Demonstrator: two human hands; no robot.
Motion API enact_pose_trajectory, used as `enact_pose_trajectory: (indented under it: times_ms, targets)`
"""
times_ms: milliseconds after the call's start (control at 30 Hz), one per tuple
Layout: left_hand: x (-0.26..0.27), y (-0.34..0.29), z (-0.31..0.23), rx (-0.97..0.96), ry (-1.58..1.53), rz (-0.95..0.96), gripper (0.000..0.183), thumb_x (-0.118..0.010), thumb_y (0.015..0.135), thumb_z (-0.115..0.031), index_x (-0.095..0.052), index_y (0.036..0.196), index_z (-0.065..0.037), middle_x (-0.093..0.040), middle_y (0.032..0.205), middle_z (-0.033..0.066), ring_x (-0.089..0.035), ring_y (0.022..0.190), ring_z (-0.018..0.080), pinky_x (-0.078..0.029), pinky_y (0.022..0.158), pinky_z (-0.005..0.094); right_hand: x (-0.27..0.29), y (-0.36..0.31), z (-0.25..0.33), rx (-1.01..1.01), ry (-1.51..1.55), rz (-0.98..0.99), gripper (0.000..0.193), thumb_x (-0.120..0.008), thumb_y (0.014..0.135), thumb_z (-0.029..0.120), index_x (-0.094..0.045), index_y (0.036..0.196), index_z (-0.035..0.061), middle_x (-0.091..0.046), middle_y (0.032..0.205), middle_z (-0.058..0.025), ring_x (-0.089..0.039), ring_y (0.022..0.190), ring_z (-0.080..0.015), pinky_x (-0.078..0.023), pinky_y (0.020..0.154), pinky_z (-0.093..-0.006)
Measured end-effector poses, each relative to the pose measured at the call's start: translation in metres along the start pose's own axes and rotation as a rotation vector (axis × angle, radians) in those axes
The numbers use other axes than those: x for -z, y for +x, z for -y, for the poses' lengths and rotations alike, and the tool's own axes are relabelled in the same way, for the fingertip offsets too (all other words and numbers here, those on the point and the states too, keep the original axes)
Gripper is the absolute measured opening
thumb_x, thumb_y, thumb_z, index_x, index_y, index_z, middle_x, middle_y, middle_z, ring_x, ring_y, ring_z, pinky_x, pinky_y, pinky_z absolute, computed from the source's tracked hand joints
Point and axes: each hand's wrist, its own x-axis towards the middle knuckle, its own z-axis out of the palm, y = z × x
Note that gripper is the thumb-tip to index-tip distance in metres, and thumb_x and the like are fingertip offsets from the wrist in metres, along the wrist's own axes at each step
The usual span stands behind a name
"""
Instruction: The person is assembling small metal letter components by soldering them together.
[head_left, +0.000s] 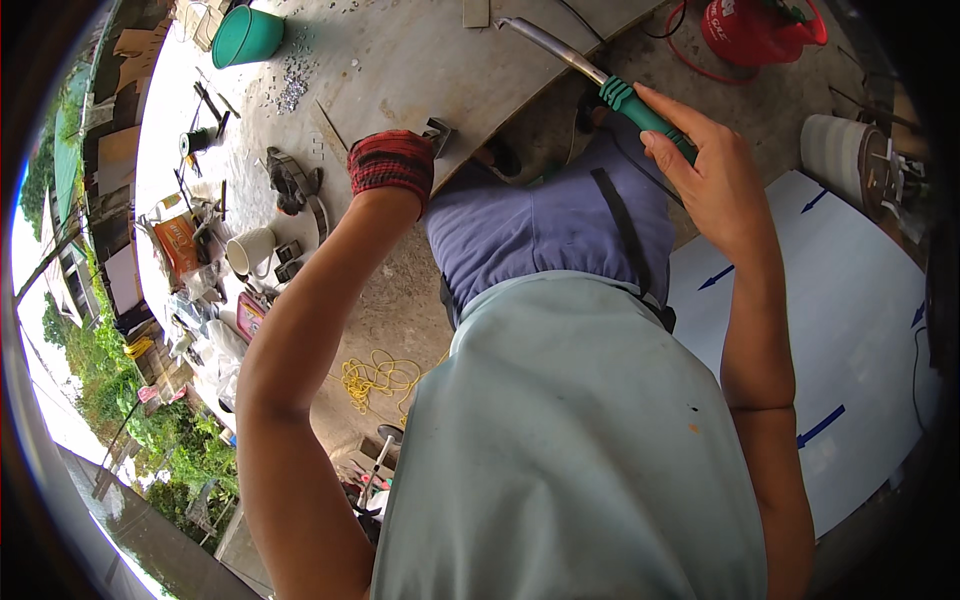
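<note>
My right hand (715, 165), bare, is wrapped round the green handle of a hot-air welding gun (555, 48). Its long metal tube points up and left over the table edge, ending in a bent flat tip. A dark cord hangs from the handle's end. At the near edge of the table, my left hand (390, 165) wears a red and black knit glove with its fingers curled closed. A small dark angular metal piece (438, 135) sticks out at the glove's right side; the fingers hide the rest of it.
On the grey table (400, 60) stand a green bucket (247, 38), scattered metal bits (294, 80), a dark power tool (288, 180) and a white mug (250, 248). A red gas cylinder (755, 35) stands far right. A white sheet with blue arrows (860, 300) lies right; yellow cord (378, 380) lies on the floor.
</note>
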Motion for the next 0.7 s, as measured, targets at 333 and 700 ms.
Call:
enact_pose_trajectory:
  times_ms: [333,700]
  targets:
    - [0.0084,-0.002,0.0001,-0.022,0.04,0.026,0.022,-0.056,0.094,-0.015,-0.078,0.098,-0.011,-0.077,0.097,0.0162,-0.075,0.092,0.0338,-0.06,0.076,0.0452,0.0038,-0.0073,-0.0016,0.013,-0.013,-0.024,0.043,-0.067,0.1,0.02,-0.063,0.141,0.007,-0.07,0.095,-0.0227,-0.046,0.06,-0.0227,-0.048,0.065,-0.0382]
    - [0.002,-0.0004,0.0088,0.041,-0.083,0.066,0.035,-0.048,0.103,-0.032,-0.075,0.105,-0.01,-0.076,0.098,0.0165,-0.074,0.096,0.0358,-0.058,0.08,0.0472,0.0026,-0.0096,-0.0029,0.015,-0.007,-0.035,0.043,-0.067,0.101,0.02,-0.063,0.14,0.0063,-0.069,0.094,-0.0225,-0.046,0.059,-0.0236,-0.048,0.064,-0.0382]
